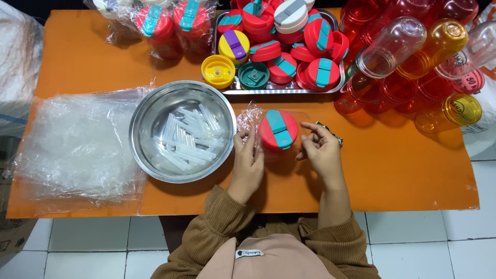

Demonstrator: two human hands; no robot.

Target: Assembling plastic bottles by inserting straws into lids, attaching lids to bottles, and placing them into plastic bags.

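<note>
Left hand (248, 157): fingers curled, pinching the crinkled clear plastic wrap (249, 118) at the near-left side of a bottle with a red lid (278, 130). The grip is on the wrap rather than the lid itself; thumb and forefinger are closed on the film.

Right hand (321, 150): fingers (310, 127) half-bent and spread, tips just right of the lid. Whether they touch the wrap or the bottle cannot be told; nothing is seen clasped in this hand.

The bottle stands on the orange table (403, 160) between the two hands, its lid facing up, a teal flip tab across the top. The wrap bunches just beyond the left fingertips.

Left of the left fingers, just beside them: a round steel bowl (150, 111) holding pale translucent straws (188, 137). Further left, well apart from the hand: a flat stack of clear plastic bags (77, 144).

Beyond the fingertips of both hands: a metal tray (235, 91) heaped with red, yellow, green and white lids. Beyond and to the right of the right fingers: a pile of empty bottles (413, 62) lying on their sides, red, orange and clear. Beyond the left hand, at the far edge: wrapped bottles (170, 26).
</note>
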